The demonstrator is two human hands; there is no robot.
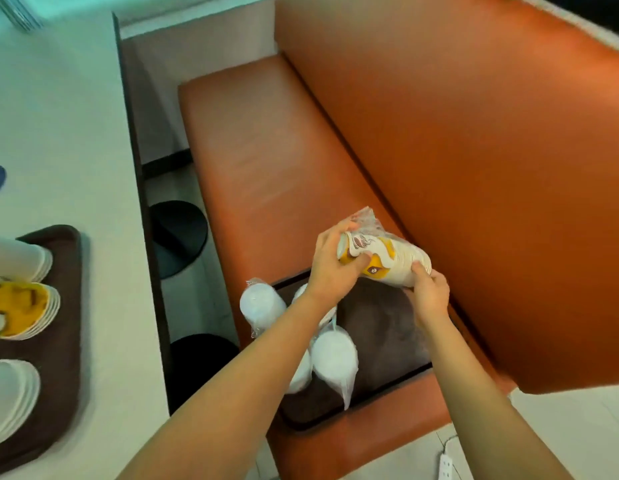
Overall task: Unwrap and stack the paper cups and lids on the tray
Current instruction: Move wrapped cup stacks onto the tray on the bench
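- While both hands work over the orange bench seat [266, 161], the sleeve of paper cups [387, 261] is held lying on its side just above the far edge of the dark tray on the seat [380, 327].
- Left hand [335, 261]: its fingers [361, 263] are curled round the narrow end of the cup sleeve, where crumpled clear plastic wrap [365, 220] sticks out beyond that hand.
- Right hand [429, 292]: its fingers [418, 268] are bent against the wide rim end of the same sleeve, gripping it from the side nearer the orange backrest [474, 168].
- The cups show a yellow and white print with a brown mark.
- On that tray, below the left forearm, lie wrapped stacks of white lids [335, 358]; one more wrapped stack [259, 303] hangs over the tray's edge on the side toward the white counter [58, 133].
- On the counter, well apart from the seat tray, a second brown tray [63, 323] carries a stack of yellow-printed cups [24, 310] lying on its side, with white stacks [17, 389] beside it, partly cut off by the picture's edge.
- A white power strip [446, 469] lies on the floor past the near end of the bench.
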